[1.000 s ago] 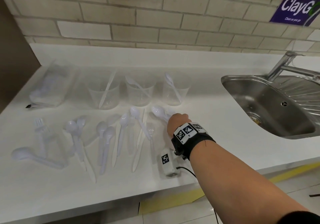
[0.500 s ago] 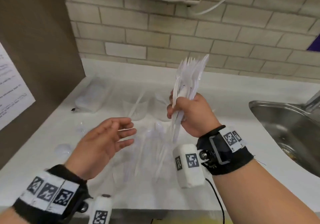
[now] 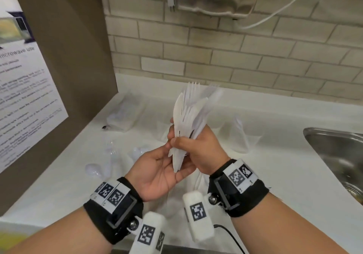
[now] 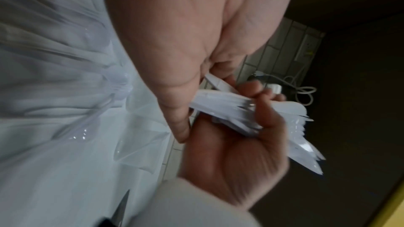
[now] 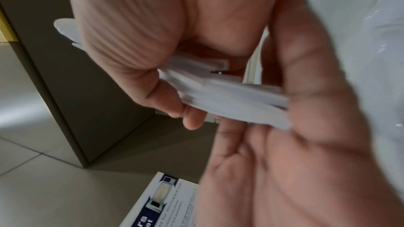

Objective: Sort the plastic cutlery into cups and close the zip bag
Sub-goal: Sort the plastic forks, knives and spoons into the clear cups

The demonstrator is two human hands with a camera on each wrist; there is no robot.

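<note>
My right hand [image 3: 174,135] holds a bundle of white plastic forks and knives [image 3: 188,114] upright above the counter, fingers and thumb curled round the handles. My left hand [image 3: 167,165] lies palm up beneath it, and the handle ends [image 5: 229,96] rest against its straight fingers. The left wrist view shows the same bundle [image 4: 223,103] in the right hand's grip. Clear cups [image 3: 241,135] stand behind the hands, partly hidden; one holds a piece of cutlery. The clear zip bag [image 3: 125,114] lies at the back left. White spoons [image 3: 94,170] lie on the counter to the left.
A steel sink [image 3: 334,155] sits at the right. A brown panel with a printed notice [image 3: 29,96] walls off the left side. A brick wall runs behind the white counter [image 3: 275,165], with a cable and plug hanging above.
The right hand went from the counter among the spread cutlery to holding a raised bundle. The left hand, open and apart half a second ago, has moved in under the handle ends.
</note>
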